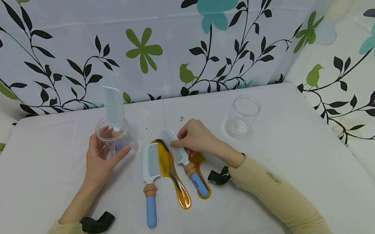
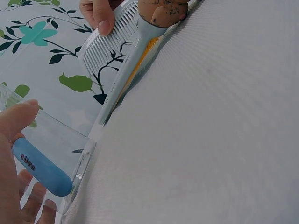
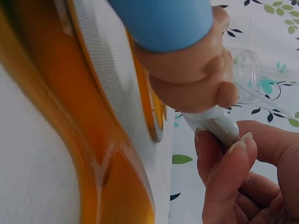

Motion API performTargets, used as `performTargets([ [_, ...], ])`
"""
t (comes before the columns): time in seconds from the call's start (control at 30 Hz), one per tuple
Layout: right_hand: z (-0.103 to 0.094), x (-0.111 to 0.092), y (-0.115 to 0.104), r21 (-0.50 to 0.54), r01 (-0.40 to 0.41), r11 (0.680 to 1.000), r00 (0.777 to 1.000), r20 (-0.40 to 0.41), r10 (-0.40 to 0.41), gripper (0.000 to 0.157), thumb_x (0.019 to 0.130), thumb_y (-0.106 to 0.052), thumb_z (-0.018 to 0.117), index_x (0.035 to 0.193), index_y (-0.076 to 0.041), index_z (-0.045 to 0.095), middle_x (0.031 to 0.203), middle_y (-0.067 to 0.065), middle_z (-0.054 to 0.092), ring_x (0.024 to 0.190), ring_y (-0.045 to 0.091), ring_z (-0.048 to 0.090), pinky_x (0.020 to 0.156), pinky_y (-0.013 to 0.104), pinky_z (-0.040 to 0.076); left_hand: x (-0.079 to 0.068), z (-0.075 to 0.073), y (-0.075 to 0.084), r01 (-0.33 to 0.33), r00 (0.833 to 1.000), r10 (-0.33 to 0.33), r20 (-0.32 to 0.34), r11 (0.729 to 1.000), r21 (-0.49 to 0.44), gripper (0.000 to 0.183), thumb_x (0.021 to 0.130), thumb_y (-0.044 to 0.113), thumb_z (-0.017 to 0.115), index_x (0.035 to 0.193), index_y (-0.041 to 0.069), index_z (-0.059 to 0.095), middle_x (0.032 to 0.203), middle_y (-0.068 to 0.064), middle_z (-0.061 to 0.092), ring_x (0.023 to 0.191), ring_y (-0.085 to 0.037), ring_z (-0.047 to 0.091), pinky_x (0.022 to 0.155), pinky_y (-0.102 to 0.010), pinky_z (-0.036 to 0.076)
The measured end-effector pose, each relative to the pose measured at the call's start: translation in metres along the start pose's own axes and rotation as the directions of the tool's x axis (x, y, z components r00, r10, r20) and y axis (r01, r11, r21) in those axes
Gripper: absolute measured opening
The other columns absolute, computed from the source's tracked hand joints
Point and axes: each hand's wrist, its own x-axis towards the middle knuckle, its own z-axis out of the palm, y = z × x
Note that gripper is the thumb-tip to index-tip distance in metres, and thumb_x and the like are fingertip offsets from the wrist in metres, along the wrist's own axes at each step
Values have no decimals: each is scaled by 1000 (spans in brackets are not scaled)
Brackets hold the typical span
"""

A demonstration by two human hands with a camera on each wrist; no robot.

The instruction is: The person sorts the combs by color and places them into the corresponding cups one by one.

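My left hand [image 1: 101, 159] grips a clear jar [image 1: 128, 141] at the left of the table. A pale blue comb [image 1: 113, 106] stands in it, teeth up, its blue handle [image 2: 42, 165] showing through the wall in the left wrist view. My right hand [image 1: 201, 137] pinches another pale blue comb [image 1: 180, 155] by its toothed head; its brown figure-shaped collar [image 3: 187, 79] and blue handle point toward me. Left of it lies a third such comb [image 1: 150, 165]. Between these two is an amber comb [image 1: 167, 165], and a second amber comb [image 1: 197, 160] lies partly hidden under the held one.
A second clear jar [image 1: 242, 116] stands at the back right of the white-covered table [image 1: 243, 216]. Small brown crumbs [image 1: 181, 118] lie near the back edge. A leaf-patterned cloth [image 1: 167, 40] hangs behind. Black wrist mounts [image 1: 98, 222] sit on both sleeves.
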Motion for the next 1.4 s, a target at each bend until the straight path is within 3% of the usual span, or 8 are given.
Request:
performTargets([
  [0.4,-3,-2,-4,-8,11,1000,1000,-8,-12,24,87,-26,78,70,-10,71,50,-1,56,43,12,53,42,20,41,-1,0,0,-3,1000,3,1,1000,12,81,81,-9,75,148,7,33,138,12,46,131,-3,44,108,-10,37],
  [0.6,-5,-3,-5,-14,30,999,999,-11,-31,26,87,-27,78,68,-11,71,51,0,56,45,12,50,44,20,32,-1,1,-1,-1,1000,1,-2,1000,18,80,81,-8,75,148,7,34,138,13,47,130,-3,44,108,-9,37],
  [0.73,-8,-4,-6,-9,56,998,998,-18,-57,26,87,-28,77,68,-12,71,53,2,58,49,18,54,44,21,31,-1,1,-1,-2,1000,2,-3,1000,15,80,81,-9,75,148,6,34,137,13,47,130,-3,44,108,-9,37],
  [0.87,-11,-4,-6,21,94,995,995,-35,-93,25,87,-29,77,70,-12,72,58,3,63,55,26,62,46,22,37,-1,0,-1,-3,1000,3,-2,1000,12,80,81,-9,75,148,6,34,137,12,47,131,-3,44,108,-10,36],
  [1.07,-15,-5,-5,88,105,991,993,-70,-99,19,87,-26,78,81,-8,76,70,3,68,60,22,68,59,33,59,0,0,0,-3,1000,3,-1,1000,17,80,81,-8,75,148,6,34,138,12,47,131,-3,44,108,-10,37],
  [1.4,-17,-8,-10,138,88,986,994,-79,-78,17,87,-22,78,89,-5,75,80,6,69,67,18,67,63,30,61,-1,1,1,-3,1000,3,0,1000,15,79,81,-9,74,147,3,33,137,12,47,131,-4,44,109,-10,37],
])
